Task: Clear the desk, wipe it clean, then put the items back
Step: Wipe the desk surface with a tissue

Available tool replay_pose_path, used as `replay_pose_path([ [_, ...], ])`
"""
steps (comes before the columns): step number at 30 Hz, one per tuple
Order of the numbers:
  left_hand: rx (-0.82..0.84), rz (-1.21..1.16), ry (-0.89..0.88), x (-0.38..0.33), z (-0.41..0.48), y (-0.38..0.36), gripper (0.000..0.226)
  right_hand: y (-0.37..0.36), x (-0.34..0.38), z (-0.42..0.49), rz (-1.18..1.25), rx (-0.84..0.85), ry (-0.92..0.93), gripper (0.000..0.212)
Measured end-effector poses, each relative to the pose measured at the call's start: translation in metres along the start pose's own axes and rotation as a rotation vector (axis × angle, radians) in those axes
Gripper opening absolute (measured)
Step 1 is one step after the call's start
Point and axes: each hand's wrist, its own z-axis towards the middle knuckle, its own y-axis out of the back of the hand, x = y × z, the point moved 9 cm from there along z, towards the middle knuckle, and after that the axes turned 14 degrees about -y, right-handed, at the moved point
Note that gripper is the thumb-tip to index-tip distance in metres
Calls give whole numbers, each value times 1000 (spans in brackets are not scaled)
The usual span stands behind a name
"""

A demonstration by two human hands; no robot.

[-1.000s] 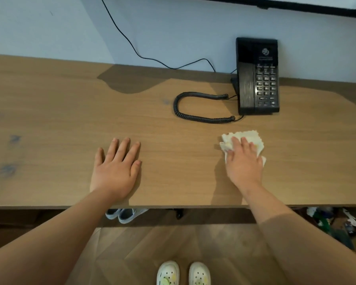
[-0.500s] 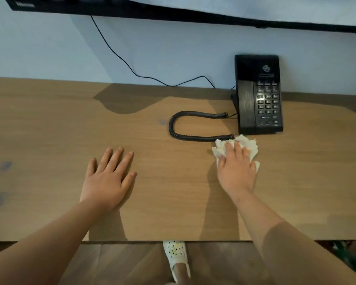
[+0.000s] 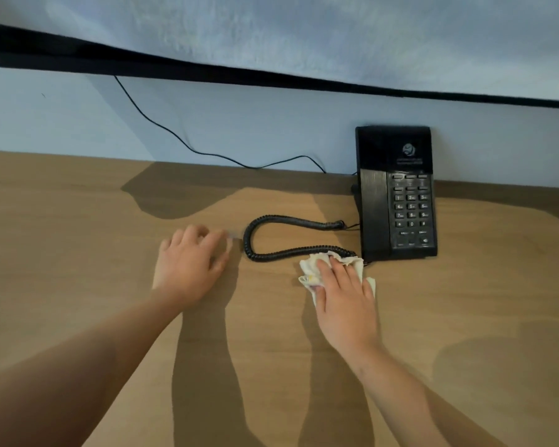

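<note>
A crumpled white cloth (image 3: 310,269) lies on the wooden desk (image 3: 78,269), right beside the phone's coiled cord (image 3: 271,221). My right hand (image 3: 346,298) presses flat on the cloth with straight fingers. My left hand (image 3: 191,262) hovers or rests on the desk to the left of the cord, blurred by motion, fingers loosely bent and holding nothing. A black desk phone (image 3: 397,191) stands against the wall at the back right, with the cloth near its front left corner.
A thin black cable (image 3: 181,140) runs down the wall to the phone. A dark frame edge (image 3: 271,79) hangs on the wall above the desk. Bare desk surface extends to the left and to the right of the hands.
The cloth under my right hand slid forward up to the coiled cord and phone. My left hand moved forward and right toward the cord. The camera tilted up and closer.
</note>
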Motion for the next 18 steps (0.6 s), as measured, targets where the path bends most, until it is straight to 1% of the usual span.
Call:
replay_pose_path([
  [2,44,12,-153,-23,15,-3,44,3,2,0,26,-57,-13,46],
  [4,123,55,-263,-36,30,-11,45,3,0,0,27,-65,-43,47],
  [6,175,97,-290,-37,44,-15,41,3,-2,0,-8,-47,-67,47],
  [8,182,95,-288,-34,55,-13,35,2,-1,-1,-8,-46,-71,47],
  [10,130,20,-275,-31,67,-4,32,1,11,-5,7,-58,-16,46],
  [13,4,-80,-282,-27,84,20,28,-12,54,-23,-38,16,221,43],
  [14,-24,-106,-292,-26,90,26,27,-15,65,-24,-55,47,269,43],
  [17,-78,-202,-326,-28,107,41,25,-11,84,4,-26,79,260,49],
  [18,-99,-243,-337,-31,115,47,25,-8,84,20,1,87,212,51],
])
